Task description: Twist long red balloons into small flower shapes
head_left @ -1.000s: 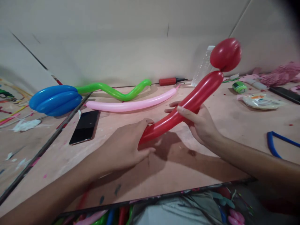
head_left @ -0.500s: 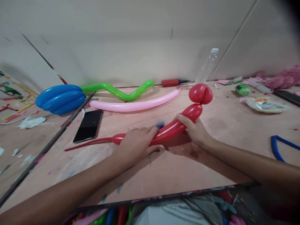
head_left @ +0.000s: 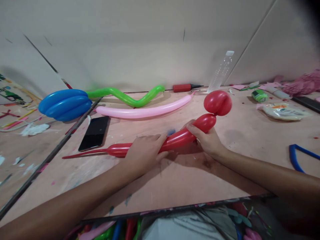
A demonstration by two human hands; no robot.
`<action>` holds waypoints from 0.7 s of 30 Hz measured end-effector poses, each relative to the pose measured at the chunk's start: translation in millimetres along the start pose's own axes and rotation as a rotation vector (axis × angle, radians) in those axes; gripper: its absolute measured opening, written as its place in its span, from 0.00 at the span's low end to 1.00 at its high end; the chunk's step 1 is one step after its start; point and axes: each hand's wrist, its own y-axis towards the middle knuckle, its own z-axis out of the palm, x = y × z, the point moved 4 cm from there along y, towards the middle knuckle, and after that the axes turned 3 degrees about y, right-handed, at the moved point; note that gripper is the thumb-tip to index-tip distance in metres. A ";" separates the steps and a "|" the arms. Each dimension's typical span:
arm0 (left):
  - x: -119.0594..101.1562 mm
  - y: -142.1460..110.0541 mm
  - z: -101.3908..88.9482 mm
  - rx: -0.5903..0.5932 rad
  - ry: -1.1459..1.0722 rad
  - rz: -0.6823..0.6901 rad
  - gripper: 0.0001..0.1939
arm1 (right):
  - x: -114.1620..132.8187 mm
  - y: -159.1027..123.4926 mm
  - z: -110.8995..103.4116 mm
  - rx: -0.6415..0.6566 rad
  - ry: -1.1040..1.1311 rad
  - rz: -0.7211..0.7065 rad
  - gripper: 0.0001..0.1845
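Note:
A long red balloon (head_left: 178, 139) lies slantwise over the table, gripped by both hands. My left hand (head_left: 146, 148) is closed around its middle, palm down. Nearer the right end, my right hand (head_left: 206, 136) wraps it with the thumb on top. Past that hand the balloon narrows at a twist, and a round red bulb stands beyond it. An uninflated thin tail trails from the left end toward a black phone (head_left: 94, 133). Some of the fingers are hidden behind the balloon.
Behind lie a pink balloon (head_left: 142, 111), a green balloon (head_left: 125, 97) joined to a blue balloon cluster (head_left: 65, 105), a red hand pump (head_left: 181, 88) and a clear bottle (head_left: 221, 73). On the right are a plastic packet (head_left: 282, 111) and a blue strip (head_left: 293, 156).
The red balloon has come down toward the table, its bulb end lower and further left. Its left end and thin tail have come into sight beyond my left hand. Both hands keep hold.

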 end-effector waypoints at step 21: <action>-3.7 -2.5 4.3 0.043 0.060 0.025 0.15 | -2.9 -4.4 3.2 0.058 -0.055 0.052 0.21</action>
